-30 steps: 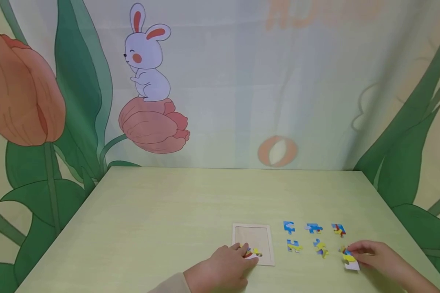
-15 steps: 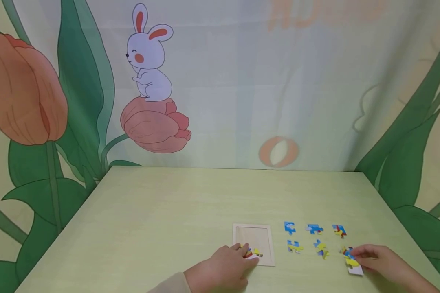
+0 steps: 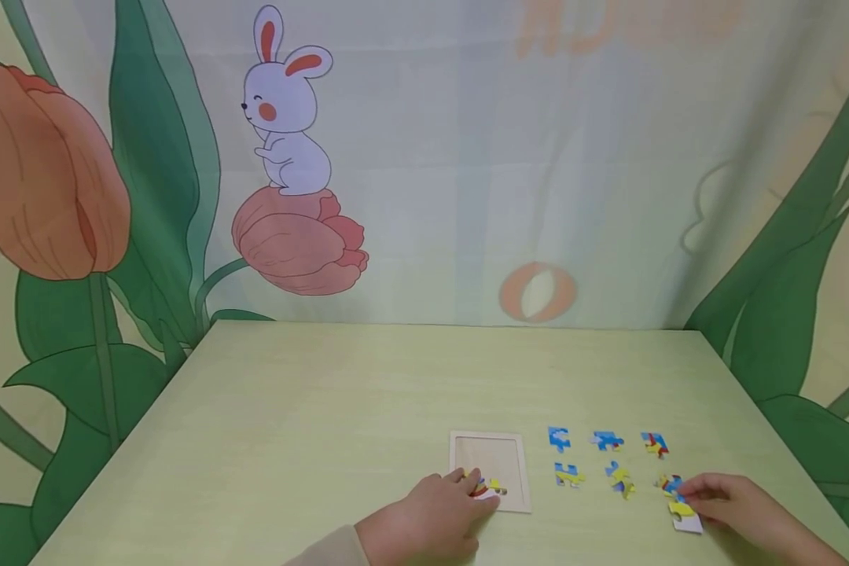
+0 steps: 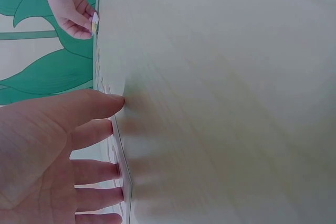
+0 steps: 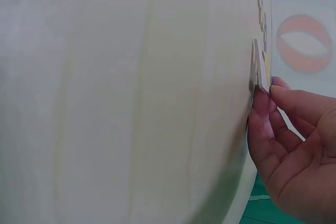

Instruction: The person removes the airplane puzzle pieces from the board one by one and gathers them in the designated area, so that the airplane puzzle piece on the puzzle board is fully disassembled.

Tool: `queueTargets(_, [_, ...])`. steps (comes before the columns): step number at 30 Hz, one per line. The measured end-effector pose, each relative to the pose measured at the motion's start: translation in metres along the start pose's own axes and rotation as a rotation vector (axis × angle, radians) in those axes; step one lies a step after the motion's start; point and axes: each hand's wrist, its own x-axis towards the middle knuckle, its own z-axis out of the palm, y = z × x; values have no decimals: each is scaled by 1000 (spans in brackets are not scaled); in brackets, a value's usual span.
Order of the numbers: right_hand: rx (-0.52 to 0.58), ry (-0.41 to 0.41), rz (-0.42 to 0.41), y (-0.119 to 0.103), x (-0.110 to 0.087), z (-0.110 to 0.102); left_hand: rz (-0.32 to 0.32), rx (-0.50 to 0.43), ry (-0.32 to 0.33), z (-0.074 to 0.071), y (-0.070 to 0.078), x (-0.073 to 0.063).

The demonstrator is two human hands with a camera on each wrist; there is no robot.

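My left hand (image 3: 435, 515) rests with its fingers fairly straight over the lower left of a square wooden puzzle tray (image 3: 526, 472). Puzzle pieces (image 3: 495, 487) in yellow, red and white lie inside the tray's lower part, partly hidden by the fingers. In the left wrist view, the fingertips touch the tray's edge. On the right, my right hand (image 3: 732, 503) pinches a yellow, blue and white puzzle piece (image 3: 685, 519) between thumb and fingers. The right wrist view has that piece (image 5: 261, 69) tilted at the table surface. Another piece (image 3: 668, 483) lies just beyond it.
Several loose puzzle pieces (image 3: 567, 475) lie in two rows between the tray and my right hand, mostly blue and yellow. The pale table (image 3: 290, 424) ends at a curtain (image 3: 424, 196) printed with a rabbit and tulips.
The pinched puzzle piece and my right hand have shifted slightly right and toward me, uncovering more of the piece beyond. My left hand has stayed on the tray.
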Motion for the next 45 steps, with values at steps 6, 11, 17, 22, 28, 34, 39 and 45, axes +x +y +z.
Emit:
queueTargets(6, [-29,9,-5,0,0,-1,-16,6,1,1,1,0])
queueTargets(11, [-50,13,-8,1,1,-1,-23,6,7,1,1,-1])
queueTargets(17, [-71,28,-4,0,2,-1,-27,-6,18,3,0,-1])
queueTargets(22, [-88,27,7,3,4,1,-33,-17,5,4,1,-1])
queueTargets(28, [-107,27,17,8,9,4,-29,-13,10,5,1,-1])
queueTargets(34, [-136,33,11,5,8,0,-24,-3,21,5,2,-1])
queueTargets(39, [-161,84,-54,-11,3,-9,-10,25,43,4,2,0])
queueTargets(45, [-106,87,-105,-36,2,1,15,70,81,2,1,-3])
